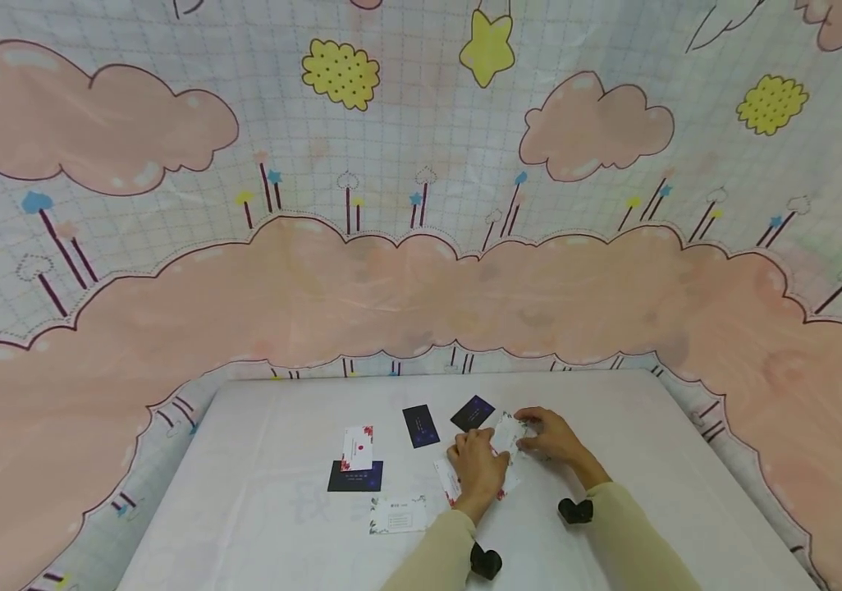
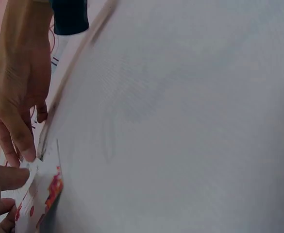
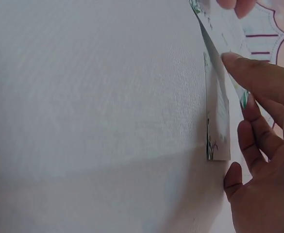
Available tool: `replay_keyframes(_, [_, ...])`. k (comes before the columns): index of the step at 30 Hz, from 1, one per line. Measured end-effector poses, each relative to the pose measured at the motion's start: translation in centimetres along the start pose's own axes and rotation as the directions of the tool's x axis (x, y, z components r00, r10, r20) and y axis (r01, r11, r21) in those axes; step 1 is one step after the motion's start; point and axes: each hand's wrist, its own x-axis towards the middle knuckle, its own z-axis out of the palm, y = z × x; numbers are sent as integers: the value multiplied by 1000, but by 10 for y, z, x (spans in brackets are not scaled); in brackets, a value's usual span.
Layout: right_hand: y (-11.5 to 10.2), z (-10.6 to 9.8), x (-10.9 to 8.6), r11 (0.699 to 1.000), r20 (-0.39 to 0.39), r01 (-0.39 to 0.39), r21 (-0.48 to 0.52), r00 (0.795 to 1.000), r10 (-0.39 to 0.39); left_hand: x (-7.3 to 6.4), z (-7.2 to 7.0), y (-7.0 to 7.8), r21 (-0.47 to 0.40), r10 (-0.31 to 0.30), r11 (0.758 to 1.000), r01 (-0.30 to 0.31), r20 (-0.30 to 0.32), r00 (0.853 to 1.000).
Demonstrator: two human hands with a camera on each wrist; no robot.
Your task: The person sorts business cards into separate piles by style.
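Over the card group on the right of the table, my left hand [image 1: 478, 469] holds the edge of a white business card with its thumb and bent fingers. My right hand [image 1: 554, 439] pinches a white business card with green leaf corners [image 3: 224, 29], thumb on top and fingers beneath. Both hands are close together at this card, fingertips near its ends. A white card with red flowers [image 2: 47, 191] shows beside my left thumb [image 2: 10, 177]. Another leaf-patterned card [image 3: 217, 111] lies below the pinched one. My left hand hides part of the red-flowered cards beneath it.
Two dark blue cards [image 1: 421, 426] [image 1: 473, 413] lie beyond my left hand. Left of them, a red-flowered card [image 1: 358, 447] overlaps another dark card [image 1: 354, 478]. A leaf-cornered card [image 1: 399, 515] lies nearer me. A cloud-patterned cloth [image 1: 421, 287] hangs behind the white table [image 1: 258, 509].
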Motion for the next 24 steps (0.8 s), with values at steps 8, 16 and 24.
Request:
replay_keyframes(8, [-4, 7, 5, 1000, -21, 4, -14, 1000, -4, 8, 0, -7, 16, 32, 999, -33, 30, 999])
replay_keyframes(16, [-3, 0, 6, 997, 27, 73, -27, 997, -72, 14, 2, -11, 20, 31, 999, -33, 77, 997])
replay_keyframes(24, [2, -1, 5, 991, 56, 124, -46, 991, -121, 13, 5, -10, 18, 28, 999, -30, 67, 997])
